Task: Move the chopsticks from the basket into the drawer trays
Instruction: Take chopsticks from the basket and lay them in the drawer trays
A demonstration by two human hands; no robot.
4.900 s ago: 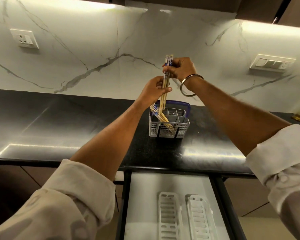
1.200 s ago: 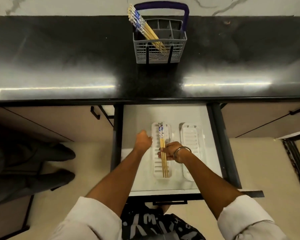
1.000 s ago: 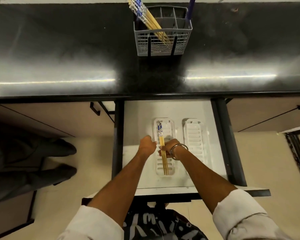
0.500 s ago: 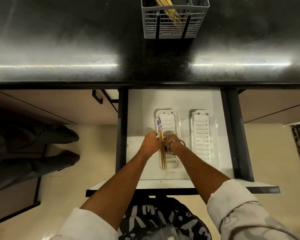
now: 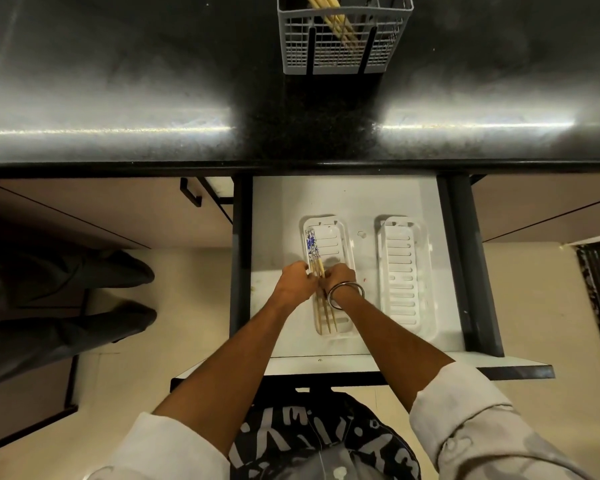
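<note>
Overhead view of a dark, polished worktop (image 5: 118, 98) carrying two bright streaks of reflected light, with an open white drawer (image 5: 343, 199) below its front edge and pale floor (image 5: 187, 306) to either side. A grey mesh basket (image 5: 343, 46) stands at the back of the worktop; its upper part is cut off by the frame edge, and the remaining chopsticks (image 5: 336, 20) lean inside it, their tops out of view. Two white slotted trays lie side by side in the drawer, apart from each other: the left tray (image 5: 336, 237) and the right tray (image 5: 406, 271). A bundle of chopsticks (image 5: 314, 251) with blue-patterned ends lies lengthwise along the left side of the left tray. The left hand (image 5: 295, 282) and right hand (image 5: 338, 275) meet close together over the middle of this bundle, fingers curled about it; the exact grip of each finger is hard to make out. A metal bangle (image 5: 345, 294) circles the right wrist. Dark trouser legs and shoes (image 5: 84, 299) of a second person stand at left, cut off by the frame edge.
</note>
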